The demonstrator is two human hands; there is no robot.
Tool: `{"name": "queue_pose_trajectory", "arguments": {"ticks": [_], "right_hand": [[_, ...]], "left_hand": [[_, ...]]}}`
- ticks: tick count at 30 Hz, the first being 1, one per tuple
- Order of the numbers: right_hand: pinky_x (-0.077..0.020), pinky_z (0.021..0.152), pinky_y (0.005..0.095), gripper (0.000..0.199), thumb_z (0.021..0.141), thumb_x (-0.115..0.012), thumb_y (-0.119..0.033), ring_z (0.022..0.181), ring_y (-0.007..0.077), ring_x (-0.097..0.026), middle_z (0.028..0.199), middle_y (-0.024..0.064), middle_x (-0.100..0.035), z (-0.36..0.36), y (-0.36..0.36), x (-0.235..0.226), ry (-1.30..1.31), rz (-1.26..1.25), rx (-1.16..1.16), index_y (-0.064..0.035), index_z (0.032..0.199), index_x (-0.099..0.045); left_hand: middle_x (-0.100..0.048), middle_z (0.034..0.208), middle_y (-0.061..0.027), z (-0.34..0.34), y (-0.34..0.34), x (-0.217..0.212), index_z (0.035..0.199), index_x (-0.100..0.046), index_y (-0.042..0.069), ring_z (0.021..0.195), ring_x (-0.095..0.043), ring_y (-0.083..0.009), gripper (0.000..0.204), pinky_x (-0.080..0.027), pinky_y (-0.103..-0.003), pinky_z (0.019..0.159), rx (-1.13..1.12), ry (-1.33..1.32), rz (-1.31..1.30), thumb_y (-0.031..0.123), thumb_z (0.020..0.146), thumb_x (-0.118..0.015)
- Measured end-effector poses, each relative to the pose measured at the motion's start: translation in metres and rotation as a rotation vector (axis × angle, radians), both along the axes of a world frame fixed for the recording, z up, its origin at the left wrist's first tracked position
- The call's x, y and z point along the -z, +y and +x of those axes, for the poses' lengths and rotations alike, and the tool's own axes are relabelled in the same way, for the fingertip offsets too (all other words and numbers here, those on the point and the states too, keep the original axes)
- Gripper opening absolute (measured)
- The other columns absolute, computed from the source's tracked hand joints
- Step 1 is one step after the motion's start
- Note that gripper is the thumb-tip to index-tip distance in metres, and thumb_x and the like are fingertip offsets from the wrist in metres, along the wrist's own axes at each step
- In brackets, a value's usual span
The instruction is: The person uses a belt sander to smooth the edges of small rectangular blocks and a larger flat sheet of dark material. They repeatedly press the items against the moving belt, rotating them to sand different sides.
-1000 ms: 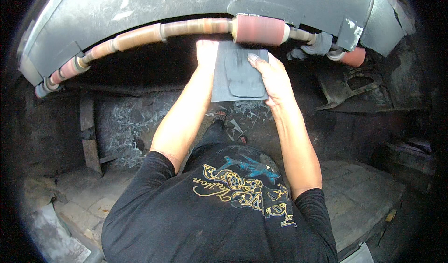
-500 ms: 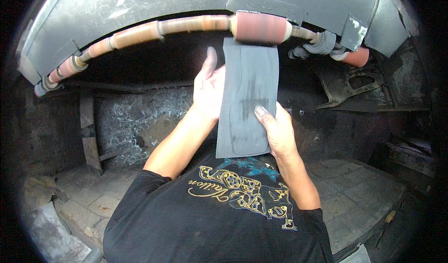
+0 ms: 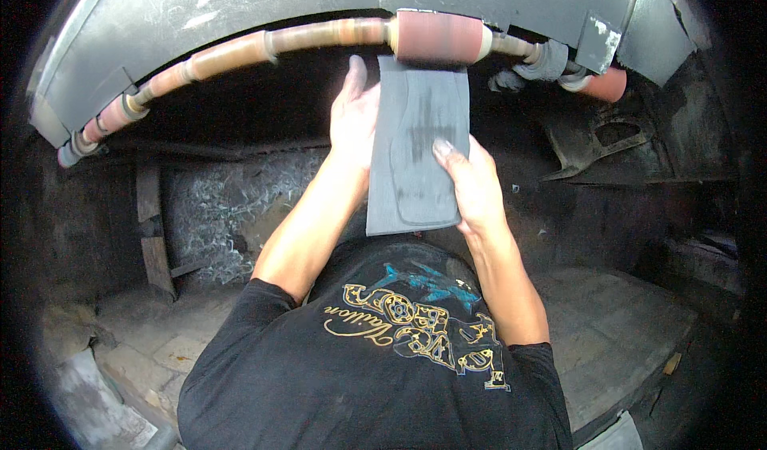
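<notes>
A long, flat grey sole sheet (image 3: 431, 174) hangs between my hands, with the raised outline of a shoe sole on its face. Its far end meets the underside of a reddish sanding drum (image 3: 439, 38), whose surface is streaked by motion; whether they touch, I cannot tell. My right hand (image 3: 477, 180) grips the sheet's right edge, thumb on the face and fingers behind. Along the left edge, my left hand (image 3: 351, 122) supports the sheet from behind; its thumb points up, clear of the sheet, and its fingers are hidden. Dark scuffs mark the middle of the face.
The drum sits on a long shaft with several narrower sanding rollers (image 3: 232, 57) to its left. A grey machine hood (image 3: 311, 3) arches above. At right are a grey cloth wrapping (image 3: 547, 61), another red drum (image 3: 605, 85) and a dark metal bracket (image 3: 601, 142).
Both hands and the sheet have moved slightly upward, away from my body. The sheet's near edge now stands farther from my shirt, and my grip looks the same.
</notes>
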State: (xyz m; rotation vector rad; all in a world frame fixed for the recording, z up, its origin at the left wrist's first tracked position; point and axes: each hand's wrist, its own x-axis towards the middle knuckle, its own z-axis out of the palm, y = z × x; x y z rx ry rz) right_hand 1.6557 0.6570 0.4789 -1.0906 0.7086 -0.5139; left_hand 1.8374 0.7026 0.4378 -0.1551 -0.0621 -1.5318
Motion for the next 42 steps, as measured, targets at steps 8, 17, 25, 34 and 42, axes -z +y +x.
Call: {"name": "queue_pose_trajectory", "arguments": {"ticks": [8, 17, 25, 34, 42], "right_hand": [[-0.0497, 0.093, 0.0333, 0.037, 0.096, -0.062, -0.019, 0.101, 0.0163, -0.063, 0.115, 0.0094, -0.066, -0.018, 0.012, 0.001, 0.048, 0.147, -0.034, 0.0018, 0.126, -0.059], [-0.0511, 0.090, 0.0331, 0.033, 0.095, -0.060, -0.016, 0.099, 0.0163, -0.063, 0.111, 0.0082, -0.066, 0.020, -0.017, 0.000, -0.131, 0.163, 0.007, 0.0012, 0.123, -0.058], [-0.0482, 0.094, 0.0316, 0.034, 0.097, -0.060, -0.017, 0.103, 0.0149, -0.061, 0.116, 0.0082, -0.066, -0.022, 0.007, 0.007, 0.035, -0.043, -0.080, 0.0009, 0.125, -0.059], [-0.0516, 0.091, 0.0339, 0.033, 0.096, -0.061, -0.018, 0.100, 0.0173, -0.064, 0.113, 0.0089, -0.067, 0.016, -0.023, 0.006, -0.079, 0.223, -0.051, 0.0005, 0.123, -0.060], [-0.0536, 0.091, 0.0370, 0.038, 0.097, -0.059, -0.016, 0.104, 0.0211, -0.065, 0.121, 0.0129, -0.063, 0.016, -0.018, 0.004, -0.241, 0.350, -0.002, 0.0020, 0.130, -0.054]], "left_hand": [[-0.048, 0.145, -0.0219, -0.016, 0.017, 0.007, 0.145, -0.040, -0.002, 0.130, -0.049, -0.0367, 0.089, -0.035, -0.049, 0.112, 0.002, 0.045, 0.049, 0.072, 0.094, -0.038], [-0.055, 0.136, -0.0238, 0.024, -0.024, 0.023, 0.140, -0.044, -0.005, 0.121, -0.056, -0.0364, 0.078, -0.040, -0.046, 0.108, -0.054, -0.044, -0.091, 0.061, 0.100, -0.030], [-0.041, 0.150, -0.0223, -0.012, 0.011, -0.012, 0.149, -0.033, -0.001, 0.136, -0.043, -0.0374, 0.088, -0.031, -0.051, 0.114, -0.015, 0.106, 0.008, 0.069, 0.095, -0.038], [-0.058, 0.133, -0.0207, 0.011, -0.021, 0.007, 0.137, -0.048, -0.001, 0.123, -0.055, -0.0360, 0.078, -0.039, -0.050, 0.107, -0.196, -0.256, 0.169, 0.064, 0.095, -0.041], [-0.052, 0.139, -0.0237, 0.012, -0.024, 0.010, 0.142, -0.042, -0.003, 0.125, -0.053, -0.0385, 0.082, -0.036, -0.051, 0.111, -0.086, -0.078, -0.086, 0.065, 0.099, -0.025]]}}
